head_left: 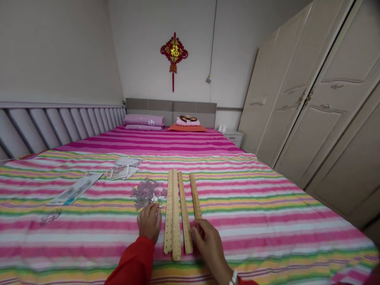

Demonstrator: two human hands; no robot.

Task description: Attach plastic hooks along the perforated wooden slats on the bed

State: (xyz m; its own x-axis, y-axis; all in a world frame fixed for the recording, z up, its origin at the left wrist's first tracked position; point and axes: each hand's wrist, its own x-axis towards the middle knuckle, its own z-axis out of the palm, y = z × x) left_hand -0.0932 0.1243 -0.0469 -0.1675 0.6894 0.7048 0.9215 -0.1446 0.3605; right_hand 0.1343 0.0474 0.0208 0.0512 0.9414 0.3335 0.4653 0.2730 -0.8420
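Note:
Pale wooden strips with rows of small holes lie lengthwise on the striped bed cover. Two of them, a left strip (169, 213) and the one beside it (175, 213), lie against each other; a third strip (184, 213) is just to the right. My right hand (210, 245) is closed at the near end of the rightmost strip (195, 194), which it partly hides. My left hand (149, 222), fingers curled, is at the near edge of a pile of small clear plastic packets (146, 190). Whatever its fingertips hold is too small to make out.
Left of the pile lie a long clear package (77, 188), some white papers (126, 167) and a thin wire-like tangle (51, 216). Pillows (144, 120) rest by the headboard (202, 107). A slatted rail (53, 122) borders the left side; a wardrobe (311, 126) stands right.

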